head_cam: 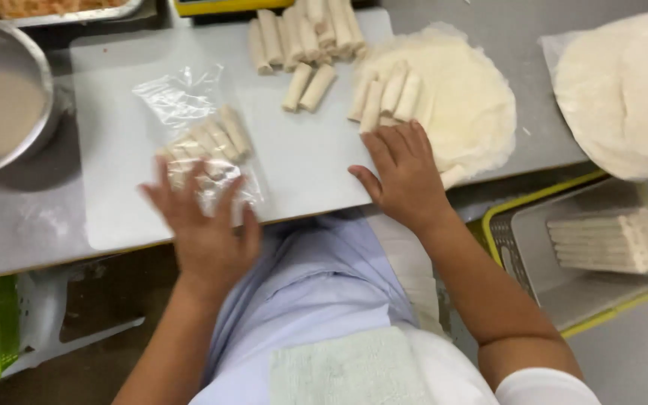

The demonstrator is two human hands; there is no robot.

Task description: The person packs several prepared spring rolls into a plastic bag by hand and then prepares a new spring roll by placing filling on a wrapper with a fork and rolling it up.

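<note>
Bowl [1,105]: sitting at the far left of the table [504,45], holding a pale batter or paste.
Board [301,150]: lying flat in front of the person, white, bearing the bag and loose rolls.
Bag [189,112]: lying open-ended on the board, clear plastic, with a row of rolls [215,139] packed inside.
Left hand [204,225]: resting fingers spread, palm down, on the bag's near end; blurred, so whether it is pinching the plastic cannot be told.
Loose rolls [305,34]: piling up at the board's far edge, with a few on the wrappers.
Right hand [406,176]: lying flat and open at the board's right edge, fingertips touching the wrappers [466,105], gripping nothing.
Crate [594,300]: sitting lower right, holding one packed block of rolls.
Risk: the soft rolls are likely to squash or split if the left hand is pressing hard; the slick bag could be sliding off the near edge.
</note>
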